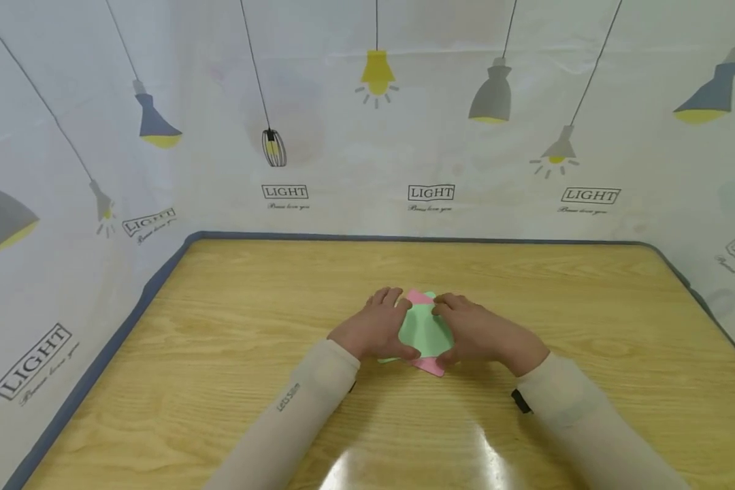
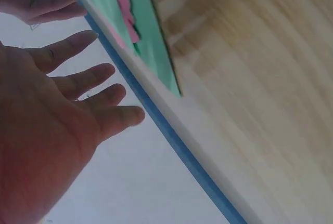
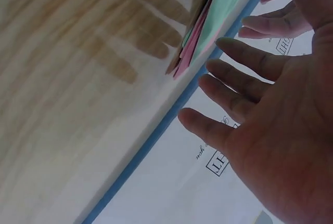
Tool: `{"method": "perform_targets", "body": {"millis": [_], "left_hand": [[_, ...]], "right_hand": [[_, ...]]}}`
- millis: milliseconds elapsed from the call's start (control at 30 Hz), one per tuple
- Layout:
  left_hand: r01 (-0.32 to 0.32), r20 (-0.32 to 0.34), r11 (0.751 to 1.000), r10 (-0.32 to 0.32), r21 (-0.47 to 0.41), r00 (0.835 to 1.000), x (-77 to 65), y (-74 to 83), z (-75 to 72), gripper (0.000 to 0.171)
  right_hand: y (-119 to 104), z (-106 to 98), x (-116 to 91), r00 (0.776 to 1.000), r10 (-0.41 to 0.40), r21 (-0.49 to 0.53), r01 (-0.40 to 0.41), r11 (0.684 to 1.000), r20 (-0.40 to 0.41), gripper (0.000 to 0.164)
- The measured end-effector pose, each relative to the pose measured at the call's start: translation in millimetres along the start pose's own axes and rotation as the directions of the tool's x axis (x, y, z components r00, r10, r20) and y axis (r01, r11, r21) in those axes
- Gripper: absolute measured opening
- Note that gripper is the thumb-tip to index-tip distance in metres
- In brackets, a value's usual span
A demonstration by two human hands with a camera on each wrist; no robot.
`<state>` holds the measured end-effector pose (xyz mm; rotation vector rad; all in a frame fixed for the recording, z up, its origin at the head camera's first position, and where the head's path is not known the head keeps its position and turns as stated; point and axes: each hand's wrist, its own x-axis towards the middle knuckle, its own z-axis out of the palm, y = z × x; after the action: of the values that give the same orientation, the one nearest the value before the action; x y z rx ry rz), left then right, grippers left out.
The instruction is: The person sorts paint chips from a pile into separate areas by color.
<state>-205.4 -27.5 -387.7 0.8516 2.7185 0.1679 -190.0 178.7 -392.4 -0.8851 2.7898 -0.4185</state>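
Observation:
A loose pile of thin coloured sheets lies on the wooden table. Its top is a light green sheet [image 1: 425,332], and corners of a pink sheet [image 1: 429,366] stick out askew beneath it. My left hand [image 1: 376,328] is at the pile's left side and my right hand [image 1: 480,330] at its right, both with fingers spread and extended. In the left wrist view, a pink wavy edge [image 2: 124,5] shows between green layers. The right wrist view shows several stacked layers, with a green sheet [image 3: 221,13] among them. Neither hand grips a sheet; whether the fingertips touch the pile is unclear.
The wooden table [image 1: 220,354] has a blue edging [image 1: 416,239] along its back and sides. Behind it rises a white sheet wall [image 1: 343,156] printed with hanging lamps and the word LIGHT. Glare marks the table's front.

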Motion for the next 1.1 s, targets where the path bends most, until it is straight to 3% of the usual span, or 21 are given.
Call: {"method": "perform_targets", "body": {"millis": [300, 600, 733, 900, 1100], "left_hand": [[-0.020, 0.024, 1.000, 0.020, -0.023, 1.000, 3.4, -5.6, 16.2, 0.084], [-0.047, 0.040, 0.998, 0.048, -0.042, 0.998, 4.0, -8.0, 12.9, 0.077], [-0.084, 0.009, 0.996, 0.084, -0.013, 0.996, 2.8, -8.0, 10.6, 0.071], [-0.123, -0.070, 0.992, 0.125, 0.040, 0.990, -4.2, -7.0, 5.5, 0.075], [-0.119, -0.116, 0.992, 0.116, -0.027, 0.987, -10.9, -3.8, -3.3, 0.087]], "right_hand": [[6, 11, 2, 0.997, 0.023, 0.084, -0.029, 0.996, 0.071, 0.074], [6, 10, 3, 0.999, 0.022, 0.092, -0.026, 0.995, 0.043, 0.068], [6, 9, 4, 0.998, 0.045, 0.117, -0.048, 0.992, 0.032, 0.071], [5, 5, 1, 0.999, 0.035, 0.149, -0.034, 0.988, -0.003, 0.076], [4, -3, -9, 0.997, -0.016, 0.127, 0.026, 0.992, -0.076, 0.077]]}}
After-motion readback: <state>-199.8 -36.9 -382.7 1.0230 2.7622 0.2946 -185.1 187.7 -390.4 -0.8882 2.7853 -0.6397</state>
